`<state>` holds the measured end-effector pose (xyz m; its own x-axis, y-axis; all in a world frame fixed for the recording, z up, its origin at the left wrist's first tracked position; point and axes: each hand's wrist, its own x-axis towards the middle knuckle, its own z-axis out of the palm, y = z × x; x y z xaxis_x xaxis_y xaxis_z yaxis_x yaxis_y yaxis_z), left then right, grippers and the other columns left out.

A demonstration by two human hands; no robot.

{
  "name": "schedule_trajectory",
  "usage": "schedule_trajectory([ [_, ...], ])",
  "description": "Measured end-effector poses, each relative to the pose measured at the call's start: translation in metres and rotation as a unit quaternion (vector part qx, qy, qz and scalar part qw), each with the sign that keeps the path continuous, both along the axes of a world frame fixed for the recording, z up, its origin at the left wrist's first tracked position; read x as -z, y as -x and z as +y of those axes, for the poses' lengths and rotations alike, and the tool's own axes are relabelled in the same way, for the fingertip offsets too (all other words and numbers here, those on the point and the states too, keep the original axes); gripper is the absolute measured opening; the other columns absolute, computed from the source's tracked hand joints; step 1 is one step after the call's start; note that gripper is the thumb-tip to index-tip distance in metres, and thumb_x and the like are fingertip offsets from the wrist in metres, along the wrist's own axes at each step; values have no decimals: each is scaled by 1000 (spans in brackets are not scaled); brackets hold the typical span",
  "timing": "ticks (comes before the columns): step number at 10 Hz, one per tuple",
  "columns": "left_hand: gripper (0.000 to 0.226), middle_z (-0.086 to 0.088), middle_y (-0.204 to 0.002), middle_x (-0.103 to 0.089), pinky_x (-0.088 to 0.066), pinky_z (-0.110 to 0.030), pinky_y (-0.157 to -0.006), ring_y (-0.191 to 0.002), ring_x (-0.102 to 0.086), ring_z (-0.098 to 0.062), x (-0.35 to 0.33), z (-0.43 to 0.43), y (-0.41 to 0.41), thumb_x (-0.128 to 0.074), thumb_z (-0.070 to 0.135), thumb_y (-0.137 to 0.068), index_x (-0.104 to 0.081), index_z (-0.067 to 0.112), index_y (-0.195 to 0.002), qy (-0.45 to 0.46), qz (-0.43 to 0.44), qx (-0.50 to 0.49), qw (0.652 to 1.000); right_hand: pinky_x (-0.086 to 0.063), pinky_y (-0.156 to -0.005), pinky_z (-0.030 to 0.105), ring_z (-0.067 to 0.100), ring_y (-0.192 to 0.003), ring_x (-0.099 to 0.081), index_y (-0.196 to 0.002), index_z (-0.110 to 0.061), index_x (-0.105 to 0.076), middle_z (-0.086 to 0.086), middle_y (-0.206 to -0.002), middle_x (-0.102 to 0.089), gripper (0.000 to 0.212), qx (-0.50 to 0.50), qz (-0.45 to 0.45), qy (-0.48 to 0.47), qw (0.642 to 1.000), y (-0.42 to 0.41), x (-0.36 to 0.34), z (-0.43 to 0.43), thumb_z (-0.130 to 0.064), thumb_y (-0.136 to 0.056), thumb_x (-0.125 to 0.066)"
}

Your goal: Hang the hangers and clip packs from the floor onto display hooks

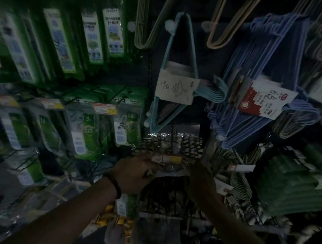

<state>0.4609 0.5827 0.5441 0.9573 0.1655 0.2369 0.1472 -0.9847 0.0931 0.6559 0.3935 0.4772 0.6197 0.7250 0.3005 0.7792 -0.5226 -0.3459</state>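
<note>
A clear pack of metal clips [170, 145] hangs at the centre of the dim display wall, with a red and yellow price tag [167, 159] at its lower edge. My left hand [133, 171] grips the pack's lower left corner. My right hand [203, 178] holds its lower right side; the fingers are hard to see in the dark. Above hang a teal hanger bundle [175, 74] with a white label and a blue hanger bundle [259, 72] with a red and white label.
Green packaged goods [97, 35] fill the hooks on the left. Beige hangers [147, 14] hang at the top. Green bundles [292, 181] and more clip packs [168, 197] crowd the lower right and centre. Yellow packs [111, 219] lie low near my left forearm.
</note>
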Motion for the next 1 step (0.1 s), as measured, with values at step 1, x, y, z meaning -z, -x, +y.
schedule_trajectory([
  [1,25,15,-99,-61,-57,-36,-73,-90,-64,-14,-14,2,19,-43,62,-90,-59,43,-96,59,67,-17,996,-53,-70,29,30,-90,-72,-115,-15,-72,10,-109,-73,25,18,-5,3,1000,27,-14,-19,-23,-92,-67],
])
